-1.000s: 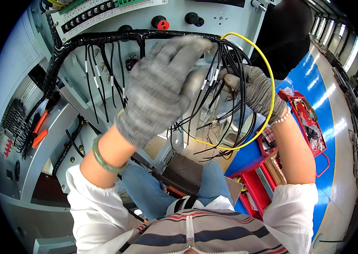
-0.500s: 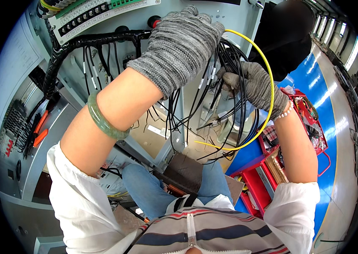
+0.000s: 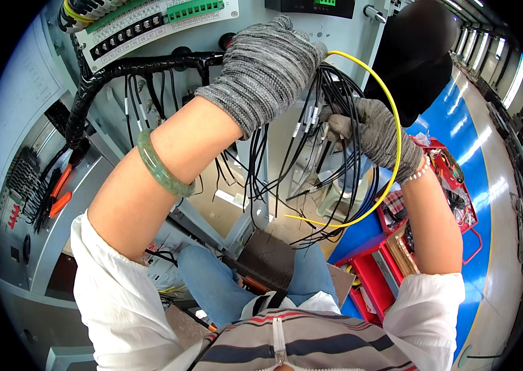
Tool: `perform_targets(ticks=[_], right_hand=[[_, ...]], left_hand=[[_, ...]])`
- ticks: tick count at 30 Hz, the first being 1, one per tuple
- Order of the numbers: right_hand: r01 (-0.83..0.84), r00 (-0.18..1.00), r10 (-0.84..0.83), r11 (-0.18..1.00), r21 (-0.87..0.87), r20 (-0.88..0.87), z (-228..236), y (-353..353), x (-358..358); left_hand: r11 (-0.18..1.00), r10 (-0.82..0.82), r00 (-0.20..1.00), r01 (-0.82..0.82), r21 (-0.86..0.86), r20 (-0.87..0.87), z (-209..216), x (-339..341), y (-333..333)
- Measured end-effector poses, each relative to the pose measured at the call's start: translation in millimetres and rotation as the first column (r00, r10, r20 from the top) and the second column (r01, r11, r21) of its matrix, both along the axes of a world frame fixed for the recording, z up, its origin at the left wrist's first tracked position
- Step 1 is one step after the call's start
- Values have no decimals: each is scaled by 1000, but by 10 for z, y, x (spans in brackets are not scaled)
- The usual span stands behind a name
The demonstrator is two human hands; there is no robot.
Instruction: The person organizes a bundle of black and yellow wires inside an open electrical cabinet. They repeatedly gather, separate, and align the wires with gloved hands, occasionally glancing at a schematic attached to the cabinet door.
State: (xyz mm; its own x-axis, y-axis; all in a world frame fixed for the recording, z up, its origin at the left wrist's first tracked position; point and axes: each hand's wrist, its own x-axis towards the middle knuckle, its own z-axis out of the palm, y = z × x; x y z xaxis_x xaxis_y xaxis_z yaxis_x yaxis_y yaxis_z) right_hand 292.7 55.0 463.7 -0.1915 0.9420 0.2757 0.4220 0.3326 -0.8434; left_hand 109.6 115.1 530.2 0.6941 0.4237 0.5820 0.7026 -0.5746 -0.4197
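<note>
Left hand (image 3: 274,71) curved over harness (image 3: 150,63); fingertips hidden, hold can't be told. Right hand (image 3: 378,133) half-curled among hanging black wires (image 3: 334,80), grip unclear. Yellow wire (image 3: 398,123) loops across it. Steady harness; avoid snagging loop.

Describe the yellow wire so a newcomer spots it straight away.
Along the pale grey cabinet panel, follow the thick black harness rightward until the left hand hides it. Just beyond, a long wire arcs in front of the right hand. It is bright yellow; the wires bunched beside it are black.
</note>
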Motion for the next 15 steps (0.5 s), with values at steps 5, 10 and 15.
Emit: perform_targets(ticks=[5,10,15], right_hand=[[-13,1000,13,1000,11,6,131,-16,1],[17,996,-21,999,50,89,199,0,50],[31,998,-32,999,32,52,201,23,72]], left_hand=[[999,-39,997,36,40,70,15,15,94],[998,7,999,-4,-59,54,137,19,26],[987,-44,991,63,-146,129,188,-6,53]])
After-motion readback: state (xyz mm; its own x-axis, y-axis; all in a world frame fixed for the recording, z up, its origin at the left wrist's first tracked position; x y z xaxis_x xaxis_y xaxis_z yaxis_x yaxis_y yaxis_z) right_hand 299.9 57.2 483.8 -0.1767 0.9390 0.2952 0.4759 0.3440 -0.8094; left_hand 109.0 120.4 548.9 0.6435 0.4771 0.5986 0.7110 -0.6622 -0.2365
